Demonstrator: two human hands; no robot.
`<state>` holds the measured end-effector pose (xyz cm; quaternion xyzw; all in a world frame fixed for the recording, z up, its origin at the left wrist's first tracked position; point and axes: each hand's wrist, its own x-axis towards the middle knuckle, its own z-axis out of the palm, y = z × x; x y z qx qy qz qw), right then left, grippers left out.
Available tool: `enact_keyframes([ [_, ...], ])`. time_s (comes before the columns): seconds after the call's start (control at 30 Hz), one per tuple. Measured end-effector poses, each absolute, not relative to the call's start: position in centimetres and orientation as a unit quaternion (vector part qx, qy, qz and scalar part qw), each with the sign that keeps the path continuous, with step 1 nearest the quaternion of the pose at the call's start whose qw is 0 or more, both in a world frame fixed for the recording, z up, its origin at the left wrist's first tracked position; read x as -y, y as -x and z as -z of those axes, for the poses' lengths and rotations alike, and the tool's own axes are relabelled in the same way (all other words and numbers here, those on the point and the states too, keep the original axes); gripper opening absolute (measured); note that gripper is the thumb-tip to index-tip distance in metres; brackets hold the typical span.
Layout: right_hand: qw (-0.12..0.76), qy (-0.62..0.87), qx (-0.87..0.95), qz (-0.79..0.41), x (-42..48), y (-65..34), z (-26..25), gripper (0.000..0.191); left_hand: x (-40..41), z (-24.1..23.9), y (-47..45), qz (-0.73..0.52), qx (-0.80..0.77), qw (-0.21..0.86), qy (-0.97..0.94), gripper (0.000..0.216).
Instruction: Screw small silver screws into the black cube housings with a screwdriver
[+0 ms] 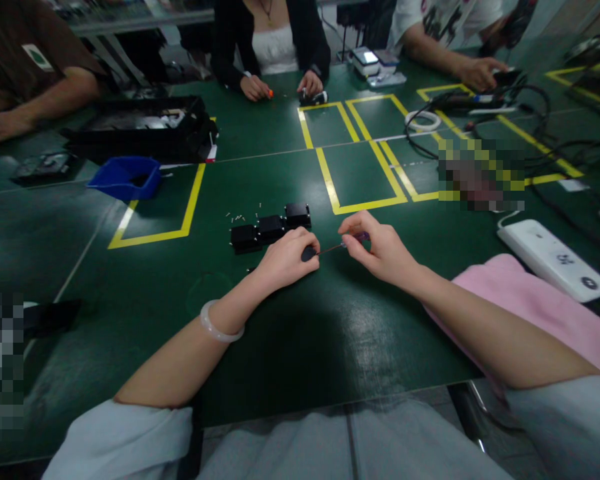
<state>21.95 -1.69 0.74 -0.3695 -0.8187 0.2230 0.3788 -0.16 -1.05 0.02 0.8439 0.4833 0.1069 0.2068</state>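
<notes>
My right hand (375, 247) pinches the purple handle of a thin screwdriver (363, 236). Its shaft points left, and the tip meets a small black part (308, 254) held in the closed fingers of my left hand (293, 259), which hide most of that part. Just beyond my left hand, several black block-shaped parts (271, 227) stand in a row on the green table (340, 347). Tiny screws (237, 217) lie scattered behind the row.
A blue bin (127, 177) and a black tray (145, 127) are at the left. To the right lie a pink cloth (510, 293), a white power strip (555, 259) and tangled cables (540, 127). Yellow tape (370, 205) marks the table. Co-workers' hands (255, 87) work across from me.
</notes>
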Motion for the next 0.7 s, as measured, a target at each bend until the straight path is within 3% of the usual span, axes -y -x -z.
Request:
enact_keyframes([
  [0.7,0.37,0.379,0.815,-0.235,1.63,-22.03,-0.76,0.008,1.06,0.04,0.21,-0.109,-0.482,0.205,-0.845,0.015],
])
